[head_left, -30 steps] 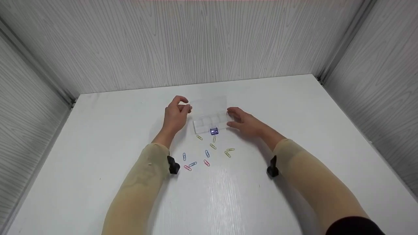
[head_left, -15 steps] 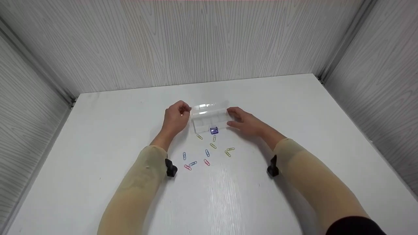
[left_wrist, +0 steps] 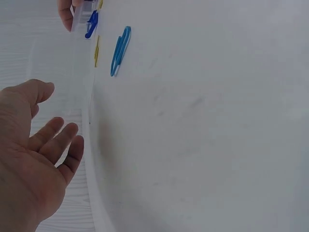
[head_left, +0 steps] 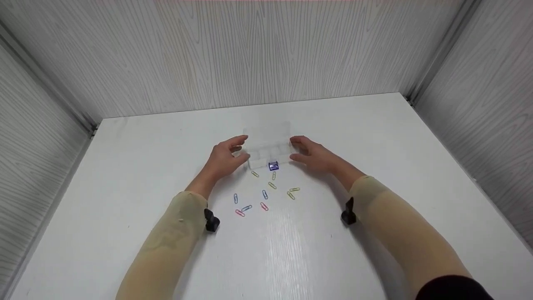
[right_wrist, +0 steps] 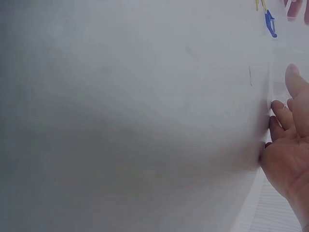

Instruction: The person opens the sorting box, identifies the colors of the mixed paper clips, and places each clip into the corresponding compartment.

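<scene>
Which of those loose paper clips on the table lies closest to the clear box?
The yellow-green paper clip just below the clear box's purple latch lies closest, with another yellow-green one almost as near; the blue and pink clips lie farther toward the person.

The compartment box (head_left: pixel 268 152) is clear, glossy plastic with a blue plastic clasp (head_left: pixel 273 166). The paper clips (head_left: pixel 264 194) look colour-coated, probably over wire. The surface (head_left: pixel 374 137) is smooth, white, faintly sheened; the walls (head_left: pixel 250 54) show pale woodgrain.
</scene>
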The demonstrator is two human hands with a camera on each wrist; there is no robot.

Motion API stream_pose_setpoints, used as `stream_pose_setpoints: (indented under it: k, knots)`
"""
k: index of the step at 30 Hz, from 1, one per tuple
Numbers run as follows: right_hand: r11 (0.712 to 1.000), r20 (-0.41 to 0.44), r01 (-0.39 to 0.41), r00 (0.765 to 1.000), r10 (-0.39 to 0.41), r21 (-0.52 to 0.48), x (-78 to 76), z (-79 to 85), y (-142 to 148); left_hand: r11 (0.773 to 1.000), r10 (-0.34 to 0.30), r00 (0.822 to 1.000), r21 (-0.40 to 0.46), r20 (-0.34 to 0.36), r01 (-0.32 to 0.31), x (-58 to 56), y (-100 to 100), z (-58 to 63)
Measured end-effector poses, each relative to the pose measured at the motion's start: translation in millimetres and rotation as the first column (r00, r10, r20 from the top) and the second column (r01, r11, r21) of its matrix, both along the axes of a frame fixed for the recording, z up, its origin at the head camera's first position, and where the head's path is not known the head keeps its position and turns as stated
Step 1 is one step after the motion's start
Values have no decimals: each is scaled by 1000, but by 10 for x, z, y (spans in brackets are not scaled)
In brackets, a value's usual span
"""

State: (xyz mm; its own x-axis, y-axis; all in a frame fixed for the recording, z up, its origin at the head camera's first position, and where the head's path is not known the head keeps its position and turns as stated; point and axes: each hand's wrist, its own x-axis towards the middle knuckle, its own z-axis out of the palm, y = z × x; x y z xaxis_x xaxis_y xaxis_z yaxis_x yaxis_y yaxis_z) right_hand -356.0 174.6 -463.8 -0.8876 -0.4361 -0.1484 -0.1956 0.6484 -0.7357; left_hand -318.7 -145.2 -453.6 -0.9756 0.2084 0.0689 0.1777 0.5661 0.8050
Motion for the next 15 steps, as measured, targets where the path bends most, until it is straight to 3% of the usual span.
stream_pose_setpoints:
  k: [9, 15]
  knots:
    - [1000, -4, -6, 1000, 5, -15, 22, 7, -8, 995, -14, 992, -101, 128, 27, -19, 1, -51]
    - [1000, -8, 3, 1000, -3, 5, 35, 15, -17, 988, -25, 989, -147, 145, 47, -25, -9, -72]
